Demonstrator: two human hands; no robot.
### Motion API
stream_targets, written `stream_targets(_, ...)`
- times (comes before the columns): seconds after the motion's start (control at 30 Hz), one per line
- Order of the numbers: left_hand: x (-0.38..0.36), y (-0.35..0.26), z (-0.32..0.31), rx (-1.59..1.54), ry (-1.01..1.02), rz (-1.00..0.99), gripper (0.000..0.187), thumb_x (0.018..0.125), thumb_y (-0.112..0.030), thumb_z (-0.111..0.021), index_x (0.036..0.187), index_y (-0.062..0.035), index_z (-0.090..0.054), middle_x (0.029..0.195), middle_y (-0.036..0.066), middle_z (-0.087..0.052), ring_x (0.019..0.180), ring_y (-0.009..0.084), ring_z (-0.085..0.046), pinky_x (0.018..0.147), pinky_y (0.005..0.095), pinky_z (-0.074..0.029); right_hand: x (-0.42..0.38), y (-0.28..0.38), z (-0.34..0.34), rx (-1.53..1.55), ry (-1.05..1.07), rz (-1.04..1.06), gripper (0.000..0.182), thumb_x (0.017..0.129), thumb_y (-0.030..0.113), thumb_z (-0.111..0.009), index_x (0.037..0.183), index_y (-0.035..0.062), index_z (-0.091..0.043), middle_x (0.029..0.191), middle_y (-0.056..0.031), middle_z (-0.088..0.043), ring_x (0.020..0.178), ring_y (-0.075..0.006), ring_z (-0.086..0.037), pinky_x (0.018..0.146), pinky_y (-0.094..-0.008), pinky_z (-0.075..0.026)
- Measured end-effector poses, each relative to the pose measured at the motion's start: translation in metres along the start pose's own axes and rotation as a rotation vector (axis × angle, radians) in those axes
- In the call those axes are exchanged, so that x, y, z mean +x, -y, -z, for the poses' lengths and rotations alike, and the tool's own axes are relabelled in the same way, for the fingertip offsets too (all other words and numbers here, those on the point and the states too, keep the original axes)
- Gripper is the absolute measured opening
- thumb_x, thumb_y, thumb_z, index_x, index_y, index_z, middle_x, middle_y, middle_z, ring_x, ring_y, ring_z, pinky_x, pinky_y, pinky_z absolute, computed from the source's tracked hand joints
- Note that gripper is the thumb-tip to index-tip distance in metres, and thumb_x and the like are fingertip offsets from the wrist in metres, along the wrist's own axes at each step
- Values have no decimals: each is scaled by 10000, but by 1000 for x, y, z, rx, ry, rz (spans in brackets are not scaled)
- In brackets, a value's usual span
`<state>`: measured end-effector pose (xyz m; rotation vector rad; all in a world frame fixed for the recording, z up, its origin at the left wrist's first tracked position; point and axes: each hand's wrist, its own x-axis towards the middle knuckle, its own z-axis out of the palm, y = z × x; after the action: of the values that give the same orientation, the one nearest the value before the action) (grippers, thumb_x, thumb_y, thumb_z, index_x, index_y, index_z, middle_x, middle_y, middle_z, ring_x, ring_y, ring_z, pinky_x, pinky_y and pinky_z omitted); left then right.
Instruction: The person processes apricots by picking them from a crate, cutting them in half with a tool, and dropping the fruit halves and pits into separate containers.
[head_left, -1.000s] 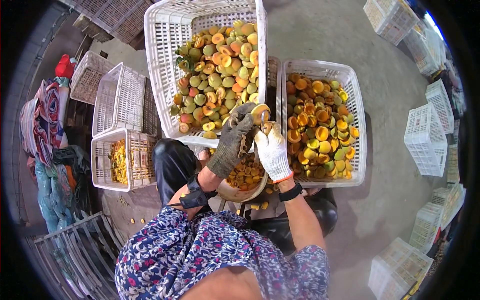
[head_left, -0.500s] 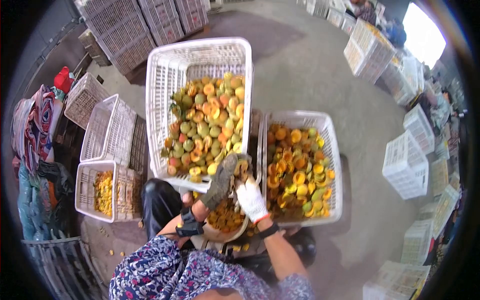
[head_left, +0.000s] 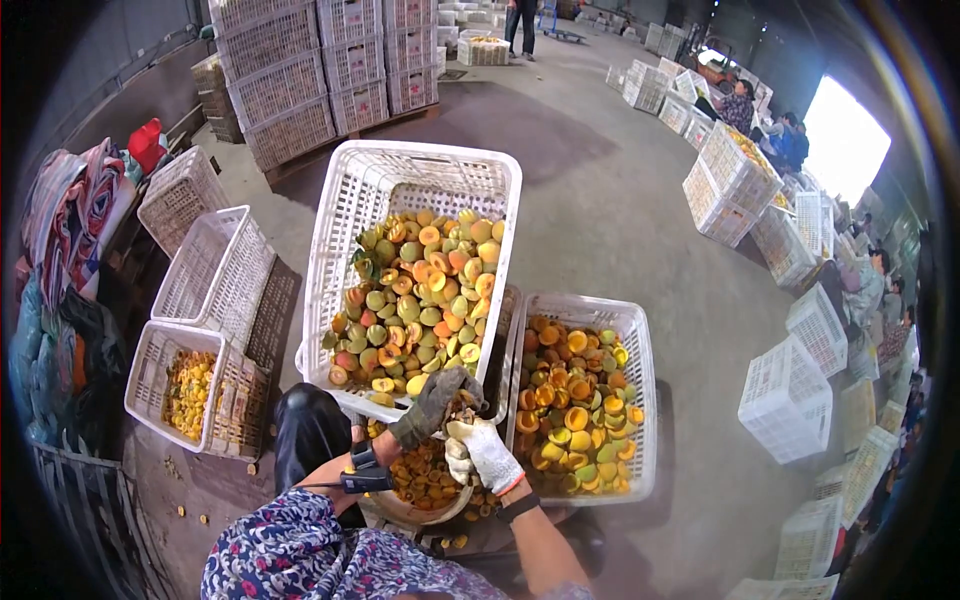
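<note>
My left hand, in a dark grey soiled glove, has its fingers curled just over the front edge of the large white crate of whole and halved peach-like fruit. My right hand, in a white knit glove, is closed right beside it, its fingertips meeting the left hand. A small brownish thing shows between the two; its kind is hidden by the gloves. Beneath the hands stands a round tub with orange-brown pieces in it. To the right, a second white crate holds hollowed fruit halves.
At left are a crate of yellow pieces, another white crate and piled cloth. Stacked crates rise behind. More crates line the right side, with people among them. Another person stands far back.
My view has tilted up, so the crates and hands sit lower and more of the far floor shows. Both hands stay together above the tub, the right hand's fingers now more curled.
</note>
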<state>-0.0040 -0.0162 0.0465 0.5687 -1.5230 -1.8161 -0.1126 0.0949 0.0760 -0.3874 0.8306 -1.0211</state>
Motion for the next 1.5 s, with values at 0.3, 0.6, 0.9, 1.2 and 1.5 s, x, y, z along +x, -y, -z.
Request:
stream_targets(0.3,-10,-24,-5,-140,-21,121,498,1010,-429,-395,850,-6,-605,798,70,-630,748,161,-593,729,298,-484,-3,-3,-2,-478,-127,37,112,956,202,-508,938,91,-503,624,-7,-466,455,-113,-442,392,-294,-384)
stream_targets(0.6,-17,2,18,20,368,53,522,1013,-419,-392,786,-5,-617,793,102,-618,774,232,-592,779,366,-483,-12,-19,-1,-971,-21,243,286,913,236,-538,681,70,-549,506,9,-413,406,-113,-406,388,-264,-366)
stream_targets(0.9,-24,15,48,-142,180,172,397,1019,-402,-379,955,-78,-599,864,49,-631,785,196,-598,740,325,-493,-12,-36,7,-1183,290,158,147,851,149,-534,826,30,-618,713,-111,-619,681,-249,-631,584,-387,-510)
stream_targets(1.2,34,38,16,-644,-442,203,349,959,-403,-536,1077,-75,-557,998,63,-614,917,179,-632,789,345,-557,0,-56,42,-1924,317,335,201,824,151,-507,790,30,-664,800,-174,-648,742,-344,-645,671,-443,-528)
stream_targets(1.5,82,29,126,1258,-400,-259,397,828,-180,-613,1214,-106,-553,1227,184,-561,1102,390,-539,927,443,-455,-4,-46,44,-1739,239,279,227,900,209,-505,957,3,-584,885,-198,-602,807,-373,-615,703,-432,-518)
